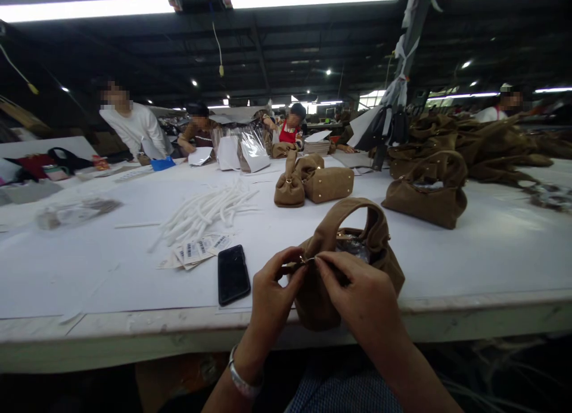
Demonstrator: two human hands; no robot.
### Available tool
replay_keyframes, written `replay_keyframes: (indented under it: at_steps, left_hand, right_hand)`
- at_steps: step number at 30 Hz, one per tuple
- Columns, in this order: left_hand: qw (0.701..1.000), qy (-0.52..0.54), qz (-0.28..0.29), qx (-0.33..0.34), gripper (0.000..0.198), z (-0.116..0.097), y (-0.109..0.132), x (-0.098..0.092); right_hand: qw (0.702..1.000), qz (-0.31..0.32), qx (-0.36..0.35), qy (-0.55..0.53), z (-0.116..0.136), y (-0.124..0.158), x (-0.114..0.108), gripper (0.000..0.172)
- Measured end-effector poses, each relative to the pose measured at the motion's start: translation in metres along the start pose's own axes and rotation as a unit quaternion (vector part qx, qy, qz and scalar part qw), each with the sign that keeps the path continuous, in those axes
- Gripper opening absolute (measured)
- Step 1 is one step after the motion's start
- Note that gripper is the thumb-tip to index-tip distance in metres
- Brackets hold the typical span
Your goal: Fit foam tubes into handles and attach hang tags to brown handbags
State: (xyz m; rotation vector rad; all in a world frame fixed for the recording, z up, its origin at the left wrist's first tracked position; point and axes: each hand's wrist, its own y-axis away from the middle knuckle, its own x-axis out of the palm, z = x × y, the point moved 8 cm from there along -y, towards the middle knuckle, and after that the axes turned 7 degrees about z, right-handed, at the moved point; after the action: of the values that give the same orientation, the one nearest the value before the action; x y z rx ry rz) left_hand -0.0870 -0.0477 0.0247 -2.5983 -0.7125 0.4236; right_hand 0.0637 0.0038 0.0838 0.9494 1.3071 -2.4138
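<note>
A brown handbag [319, 306] stands at the table's front edge, its handle arched up and clear plastic showing in its opening. At its left side, my left hand [274, 288] is closed in a pinch on a narrow brown strap end with small gold-coloured metal hardware [304, 259]. My right hand [357, 285] meets it there, thumb and forefinger pressed together beside the hardware. A thin pale bit shows at the right fingertips, too small to name. A black phone [233, 275] lies left of my left hand.
Barcode tags [196, 251] and a pile of white tubular strips [210, 210] lie left of the bag. More brown handbags [330, 183] stand farther back, with another bag [426, 201] at right and a heap [473, 142] behind. Several people work across the white table [111, 282].
</note>
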Motion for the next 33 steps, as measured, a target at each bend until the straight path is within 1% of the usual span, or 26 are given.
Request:
replay_keyframes:
  at_steps: [2, 5, 7, 8, 11, 14, 16, 19, 22, 25, 28, 33]
  left_hand:
    - [1.0, -0.004, -0.015, 0.0, 0.031, 0.003, 0.0, -0.004]
    - [0.997, -0.063, -0.041, 0.013, 0.025, 0.0, 0.001, -0.011]
    - [0.994, -0.095, -0.044, 0.02, 0.022, -0.003, 0.002, -0.014]
    - [0.995, -0.094, -0.04, 0.016, 0.021, -0.003, 0.003, -0.015]
    - [0.999, -0.034, -0.002, -0.032, 0.024, 0.002, 0.01, -0.015]
    - [0.992, 0.054, 0.065, -0.096, 0.026, 0.01, 0.022, -0.004]
    - [0.982, 0.091, 0.096, -0.132, 0.026, 0.016, 0.032, 0.004]
    - [0.971, 0.117, 0.115, -0.175, 0.027, 0.025, 0.043, 0.015]
    - [0.967, 0.126, 0.115, -0.192, 0.025, 0.029, 0.048, 0.021]
    - [0.961, 0.152, 0.111, -0.201, 0.025, 0.03, 0.05, 0.024]
    - [0.953, 0.188, 0.112, -0.209, 0.026, 0.03, 0.052, 0.027]
    - [0.951, 0.198, 0.109, -0.211, 0.026, 0.032, 0.053, 0.029]
  right_hand:
    - [1.0, 0.018, 0.002, 0.003, -0.001, 0.0, 0.006, 0.019]
    - [0.999, 0.03, -0.01, 0.001, 0.0, -0.001, 0.009, 0.018]
    - [0.999, 0.037, -0.026, -0.012, 0.002, -0.001, 0.008, 0.018]
    - [0.998, 0.037, -0.035, -0.023, 0.003, 0.001, 0.004, 0.018]
    - [0.998, 0.004, -0.049, -0.039, 0.004, 0.013, -0.018, 0.021]
    - [0.998, -0.043, -0.042, -0.004, -0.001, 0.04, -0.044, 0.022]
    - [0.999, -0.036, -0.038, 0.015, -0.007, 0.061, -0.049, 0.018]
    - [0.999, 0.006, -0.032, 0.009, -0.018, 0.087, -0.037, 0.014]
    - [0.999, 0.02, -0.03, -0.029, -0.021, 0.1, -0.016, 0.015]
    - [0.995, 0.025, -0.045, -0.088, -0.016, 0.1, 0.005, 0.017]
    - [0.991, 0.035, -0.05, -0.116, -0.013, 0.095, 0.02, 0.019]
    - [0.993, 0.031, -0.039, -0.109, -0.022, 0.092, 0.026, 0.018]
